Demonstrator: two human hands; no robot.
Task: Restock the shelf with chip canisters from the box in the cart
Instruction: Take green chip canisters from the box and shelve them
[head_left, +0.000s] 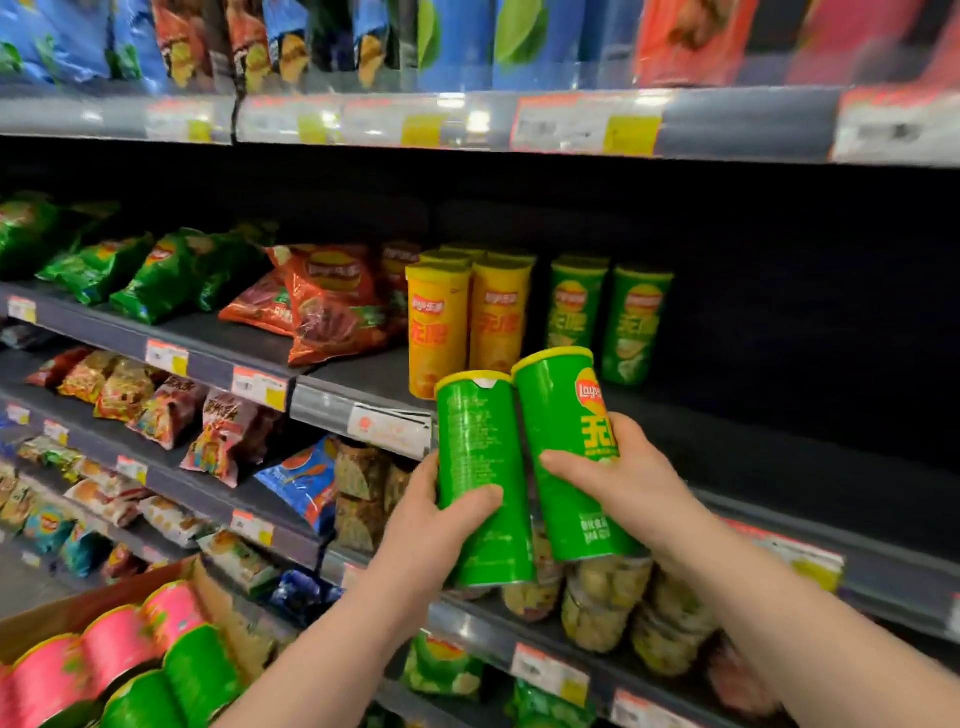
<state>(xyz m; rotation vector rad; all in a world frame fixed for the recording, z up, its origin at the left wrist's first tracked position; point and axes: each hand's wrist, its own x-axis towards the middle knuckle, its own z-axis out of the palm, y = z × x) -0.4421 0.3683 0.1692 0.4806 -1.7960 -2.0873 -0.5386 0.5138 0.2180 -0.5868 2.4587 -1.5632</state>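
Note:
My left hand grips a green chip canister with its printed back facing me. My right hand grips a second green canister, logo side out, leaning against the first. Both are held upright just in front of the shelf edge. On that shelf stand two green canisters and several yellow canisters to their left. The cardboard box at the lower left holds pink canisters and green canisters lying on their sides.
Right of the standing green canisters the dark shelf board stretches bare. Red chip bags and green chip bags lie on the shelf's left. Lower shelves carry snack bags and clear tubs. An upper shelf overhangs.

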